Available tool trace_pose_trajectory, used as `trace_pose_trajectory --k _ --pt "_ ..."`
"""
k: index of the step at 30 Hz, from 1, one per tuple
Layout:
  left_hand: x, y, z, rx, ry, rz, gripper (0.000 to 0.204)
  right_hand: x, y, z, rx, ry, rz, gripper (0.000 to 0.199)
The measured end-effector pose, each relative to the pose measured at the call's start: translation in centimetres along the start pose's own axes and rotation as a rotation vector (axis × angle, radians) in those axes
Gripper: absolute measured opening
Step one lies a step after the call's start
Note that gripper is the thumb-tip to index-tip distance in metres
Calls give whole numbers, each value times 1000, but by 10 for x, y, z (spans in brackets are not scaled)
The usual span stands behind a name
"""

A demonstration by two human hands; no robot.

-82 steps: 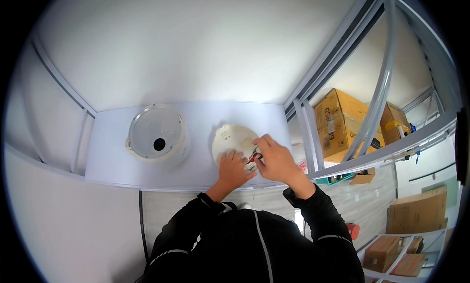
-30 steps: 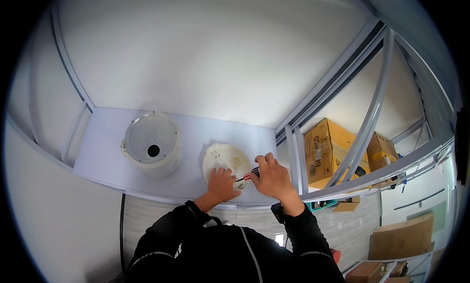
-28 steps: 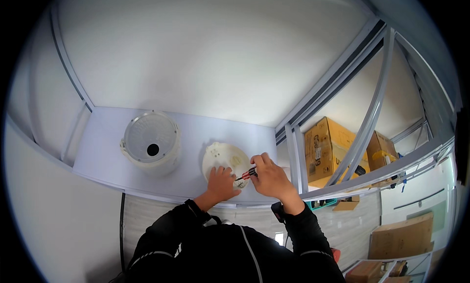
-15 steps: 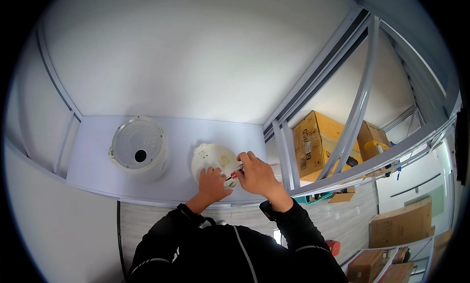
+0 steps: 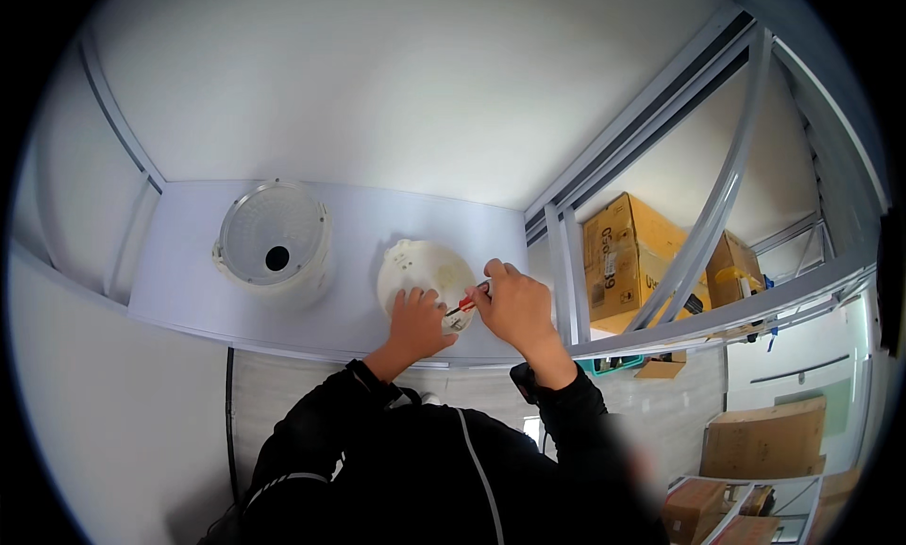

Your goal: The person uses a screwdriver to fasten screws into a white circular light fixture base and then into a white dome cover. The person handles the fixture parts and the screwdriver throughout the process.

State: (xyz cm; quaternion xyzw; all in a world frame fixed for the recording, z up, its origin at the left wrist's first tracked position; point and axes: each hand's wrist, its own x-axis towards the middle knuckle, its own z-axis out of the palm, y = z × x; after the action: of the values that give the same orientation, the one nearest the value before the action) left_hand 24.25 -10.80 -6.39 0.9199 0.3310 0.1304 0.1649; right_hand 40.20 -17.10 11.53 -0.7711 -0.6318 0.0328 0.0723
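A round off-white plastic cover (image 5: 436, 262) lies on the white bench, small fittings and holes along its rim. My left hand (image 5: 415, 324) rests on its near left part, fingers spread. In my right hand (image 5: 517, 302) is a screwdriver (image 5: 467, 303) with a red and black handle. Its shaft slants down leftward to the cover's near right part, close to my left fingers. Whether the tip sits in a screw is too small to tell. Further left stands a white cylindrical housing (image 5: 276, 232), with a clear top and a round black hole.
The white bench (image 5: 193, 262) has a white wall behind and grey metal framing (image 5: 576, 271) at its right. Past the frame are a large yellow-brown carton (image 5: 618, 262), a smaller box (image 5: 729, 273) and a teal bin (image 5: 613, 364). More cartons (image 5: 769, 436) stand at the lower right.
The view has shifted, so the bench sits higher in the picture. My right hand has tilted and drawn slightly rightward with the screwdriver, showing more of its handle. My left hand stays on the cover.
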Motion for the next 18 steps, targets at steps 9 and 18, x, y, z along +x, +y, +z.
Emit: trace_pose_trajectory --k 9,18 --pt "1 2 2 -25 -34 -26 63 -10 8 8 273 -2 -187 35" --pt "0 4 -17 -13 -226 -111 63 -28 17 -27 395 216 -114 30"
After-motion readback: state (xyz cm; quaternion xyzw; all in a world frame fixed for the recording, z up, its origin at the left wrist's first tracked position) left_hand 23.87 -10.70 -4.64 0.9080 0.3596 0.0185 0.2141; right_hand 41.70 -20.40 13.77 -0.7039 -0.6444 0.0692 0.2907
